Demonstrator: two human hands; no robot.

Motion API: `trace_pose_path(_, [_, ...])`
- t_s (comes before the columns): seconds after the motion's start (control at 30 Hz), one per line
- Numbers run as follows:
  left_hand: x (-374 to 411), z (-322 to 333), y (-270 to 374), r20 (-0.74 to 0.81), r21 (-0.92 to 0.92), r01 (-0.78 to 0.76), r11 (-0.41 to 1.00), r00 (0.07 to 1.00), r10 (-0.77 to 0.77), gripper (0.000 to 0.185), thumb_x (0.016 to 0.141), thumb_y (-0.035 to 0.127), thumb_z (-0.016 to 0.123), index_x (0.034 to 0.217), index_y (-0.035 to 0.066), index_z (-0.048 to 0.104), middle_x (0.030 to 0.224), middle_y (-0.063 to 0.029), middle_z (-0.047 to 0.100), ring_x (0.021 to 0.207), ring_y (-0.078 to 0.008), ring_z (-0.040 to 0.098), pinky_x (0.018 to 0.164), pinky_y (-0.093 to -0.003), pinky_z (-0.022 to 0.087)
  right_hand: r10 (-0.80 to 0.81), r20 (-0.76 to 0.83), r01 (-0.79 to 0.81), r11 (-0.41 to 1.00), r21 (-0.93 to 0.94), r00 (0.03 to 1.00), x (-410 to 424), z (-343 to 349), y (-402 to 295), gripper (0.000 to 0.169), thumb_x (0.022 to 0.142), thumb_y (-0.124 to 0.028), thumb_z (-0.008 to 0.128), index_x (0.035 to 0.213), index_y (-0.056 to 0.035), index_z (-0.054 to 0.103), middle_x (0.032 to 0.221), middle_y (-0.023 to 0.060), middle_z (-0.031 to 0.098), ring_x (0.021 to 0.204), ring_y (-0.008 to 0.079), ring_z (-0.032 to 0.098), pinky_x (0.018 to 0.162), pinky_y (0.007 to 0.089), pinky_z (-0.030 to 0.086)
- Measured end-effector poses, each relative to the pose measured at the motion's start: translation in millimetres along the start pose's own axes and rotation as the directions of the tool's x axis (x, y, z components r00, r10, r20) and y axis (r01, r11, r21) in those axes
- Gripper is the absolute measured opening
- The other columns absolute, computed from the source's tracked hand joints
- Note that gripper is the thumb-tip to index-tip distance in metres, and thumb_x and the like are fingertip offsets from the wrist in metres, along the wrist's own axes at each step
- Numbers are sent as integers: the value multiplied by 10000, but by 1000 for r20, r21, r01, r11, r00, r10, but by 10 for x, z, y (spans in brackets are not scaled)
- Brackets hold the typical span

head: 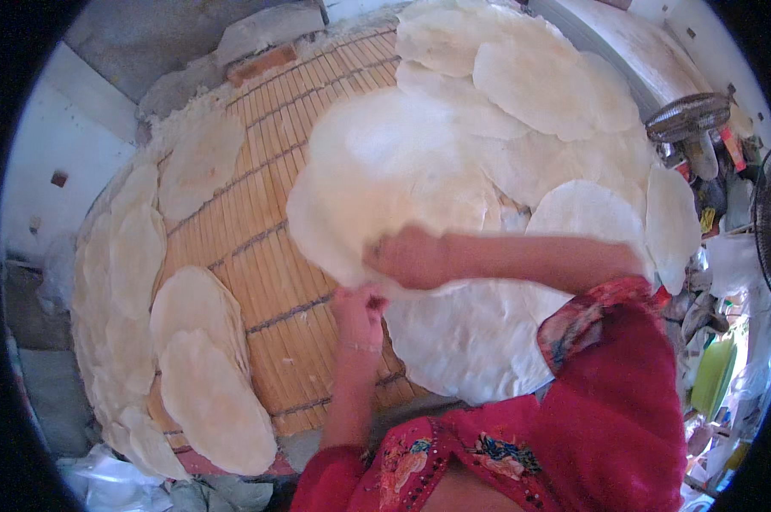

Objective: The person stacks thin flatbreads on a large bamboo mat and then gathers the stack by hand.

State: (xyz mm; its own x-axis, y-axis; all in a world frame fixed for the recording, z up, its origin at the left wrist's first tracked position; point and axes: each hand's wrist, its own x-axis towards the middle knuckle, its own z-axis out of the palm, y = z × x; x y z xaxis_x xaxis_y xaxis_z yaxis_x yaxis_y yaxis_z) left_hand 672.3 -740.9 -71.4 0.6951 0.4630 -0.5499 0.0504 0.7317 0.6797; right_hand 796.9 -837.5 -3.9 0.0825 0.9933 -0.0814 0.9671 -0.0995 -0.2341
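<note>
In front of me a large thin round flatbread sheet (398, 185) lies over other sheets on a slatted bamboo mat (283, 256). My right hand (414, 259), blurred, reaches across from the right and is closed at the near edge of that sheet. Just below it, my left hand (360, 310) has its fingers pinched at the same edge; the fingertips are partly hidden. A whiter, wrinkled sheet (468, 339) sits under my right forearm, close to my body.
Overlapping sheets (539, 89) cover the far right of the mat. More sheets (219, 390) lie in piles along the left. A brick (262, 64) and grey blocks border the far side. A fan (689, 118) and mixed household items stand at right.
</note>
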Motion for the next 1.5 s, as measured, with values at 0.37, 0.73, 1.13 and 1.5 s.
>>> trace_pose_path(0.37, [-745, -726, -182, 134, -249, 269, 931, 961, -242, 310, 738, 52, 530, 1041, 46, 461, 968, -82, 537, 803, -194, 556, 637, -332, 474, -17, -348, 68, 989, 135, 937, -557, 895, -1176, 352, 622, -179, 607, 921, -38, 488, 965, 121, 522, 959, 244, 487, 703, 363, 404])
trace_pose_path(0.73, [-677, -1051, 51, 5, -50, 59, 997, 998, -59, 237, 719, 39, 518, 955, 39, 501, 845, -86, 560, 776, -229, 560, 646, -377, 475, 461, -133, -417, 870, 262, 877, -2324, 1173, -1507, 772, 589, -277, 683, 1216, -23, 311, 1298, 208, 243, 1238, 349, 167, 975, 492, 151])
trace_pose_path(1.13, [-806, -1640, 111, -257, 72, -68, 995, 963, 85, 202, 681, 57, 565, 865, 49, 480, 798, -79, 527, 741, -204, 532, 626, -350, 452, 484, -261, -444, 874, 199, 835, -2130, 1263, -1889, 589, 616, -185, 657, 1134, -37, 418, 1271, 225, 272, 1214, 378, 216, 934, 512, 227])
trace_pose_path(1.5, [-227, -1763, 469, -20, 170, -34, 985, 999, 38, 29, 729, 30, 534, 736, 5, 519, 662, -104, 552, 570, -177, 539, 429, -240, 408, 951, -136, -418, 247, 874, 277, -797, 1063, -824, 385, 691, -149, 633, 990, 26, 465, 871, 128, 559, 767, 191, 565, 577, 284, 471])
